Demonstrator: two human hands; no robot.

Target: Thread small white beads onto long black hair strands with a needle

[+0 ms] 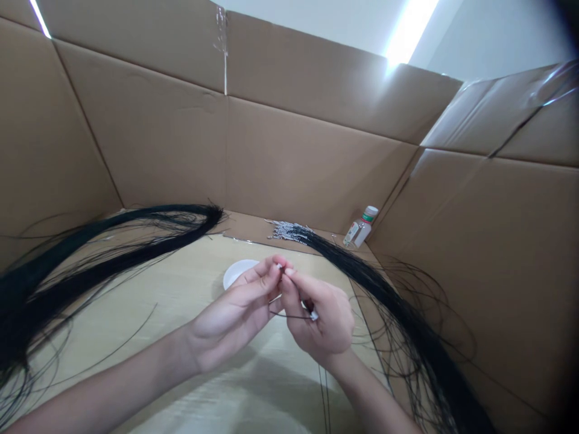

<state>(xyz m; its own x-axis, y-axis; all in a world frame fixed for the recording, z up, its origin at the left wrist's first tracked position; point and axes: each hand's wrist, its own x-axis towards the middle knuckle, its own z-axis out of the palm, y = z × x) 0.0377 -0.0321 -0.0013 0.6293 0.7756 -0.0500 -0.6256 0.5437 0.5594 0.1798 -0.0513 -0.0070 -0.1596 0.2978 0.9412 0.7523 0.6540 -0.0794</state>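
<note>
My left hand (239,301) and my right hand (319,307) meet fingertip to fingertip over the table. Between the left thumb and forefinger is a tiny white piece (279,266), too small to name. The right hand pinches close beside it, on a thin black cord (296,316) that loops between the hands. Another small white piece (314,315) shows in the right palm, under curled fingers. Two dark strands (325,398) hang below the right wrist. Partly hidden behind the left fingers lies a white round dish (235,271).
A thick bundle of black cords (181,241) arches over the left side. On the right, another black bundle (389,295) ends in silvery-white beaded tips (289,232). A clear bottle with a white cap (360,229) stands in the back right corner. Cardboard walls (316,163) enclose the pale table (181,374).
</note>
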